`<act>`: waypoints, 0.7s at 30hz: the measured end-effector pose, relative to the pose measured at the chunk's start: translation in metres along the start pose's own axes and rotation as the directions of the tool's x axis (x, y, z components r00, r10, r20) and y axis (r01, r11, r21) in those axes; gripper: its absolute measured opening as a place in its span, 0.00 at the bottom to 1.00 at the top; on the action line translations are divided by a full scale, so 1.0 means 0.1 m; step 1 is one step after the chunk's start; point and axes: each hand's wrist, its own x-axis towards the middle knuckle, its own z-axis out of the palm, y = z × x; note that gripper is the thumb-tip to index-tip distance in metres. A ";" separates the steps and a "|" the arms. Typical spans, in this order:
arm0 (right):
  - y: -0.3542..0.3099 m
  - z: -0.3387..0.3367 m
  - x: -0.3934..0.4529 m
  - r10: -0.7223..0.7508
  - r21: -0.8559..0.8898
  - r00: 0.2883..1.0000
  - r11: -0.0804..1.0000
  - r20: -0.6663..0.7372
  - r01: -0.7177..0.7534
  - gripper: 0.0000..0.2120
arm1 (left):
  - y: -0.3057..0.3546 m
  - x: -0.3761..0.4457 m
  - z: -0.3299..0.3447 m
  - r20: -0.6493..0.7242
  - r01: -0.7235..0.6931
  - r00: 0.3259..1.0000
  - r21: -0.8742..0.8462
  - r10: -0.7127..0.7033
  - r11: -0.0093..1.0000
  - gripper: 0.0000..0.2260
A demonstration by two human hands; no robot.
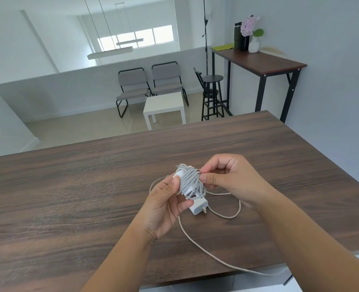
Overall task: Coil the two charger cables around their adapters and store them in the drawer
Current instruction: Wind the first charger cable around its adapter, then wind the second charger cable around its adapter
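— Head view first: where is the wound charger held?

— Above the dark wooden table (69, 197), between both hands. The grey cable bundle (190, 182) is gripped from the left by the left hand (166, 209), thumb pressed on its front and fingers curled behind. On the right side a strand is pinched between thumb and forefinger of the right hand (225, 175).

— And the adapter inside it?

— Only white patches of it can be seen under the turns. The bundle's long axis is tilted, running from upper left, away from the wearer, down to lower right.

— What lies beneath?

— A second white adapter (198, 207) is laid flat on the table, just below the bundle and beside the left hand's fingers. Its prongs are pointed right and slightly toward the wearer. Its beige cable (195, 237) is left loose: one loop is spread under the right wrist, and a long run is trailed to the near table edge.

— Is that cable touched by either hand?

— That cannot be told.
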 end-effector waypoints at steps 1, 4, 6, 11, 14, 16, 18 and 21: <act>0.02 0.00 0.01 0.006 0.002 0.999 1.000 -0.032 -0.006 0.04 | 0.00 0.02 0.00 -0.013 -0.011 1.000 0.001 0.011 1.000 0.31; 0.10 0.04 0.00 -0.010 0.025 0.981 1.000 -0.192 0.015 0.08 | -0.04 0.08 0.02 -0.059 -0.080 0.995 -0.032 0.078 0.996 0.27; 0.18 0.08 -0.01 -0.003 0.042 0.962 0.999 -0.271 0.015 0.12 | -0.10 0.12 0.04 -0.110 -0.130 0.986 -0.064 0.122 0.989 0.21; 0.39 0.15 -0.03 0.173 0.133 0.957 0.980 -0.232 -0.145 0.10 | -0.18 0.14 -0.07 -0.262 -0.226 0.943 -0.052 0.205 0.973 0.19; 0.44 0.24 0.02 0.306 0.247 0.939 0.933 -0.159 -0.262 0.10 | -0.21 0.11 -0.21 -0.325 -0.266 0.909 0.024 0.259 0.964 0.19; 0.47 0.36 0.06 0.367 0.325 0.926 0.889 -0.084 -0.323 0.10 | -0.26 0.07 -0.29 -0.357 -0.287 0.879 0.132 0.316 0.949 0.20; 0.52 0.50 0.11 0.394 0.373 0.919 0.856 -0.024 -0.357 0.11 | -0.30 0.01 -0.39 -0.364 -0.289 0.841 0.325 0.401 0.901 0.24; 0.64 0.66 0.21 0.406 0.392 0.914 0.844 -0.019 -0.367 0.11 | -0.32 -0.12 -0.58 -0.330 -0.197 0.796 0.651 0.508 0.733 0.27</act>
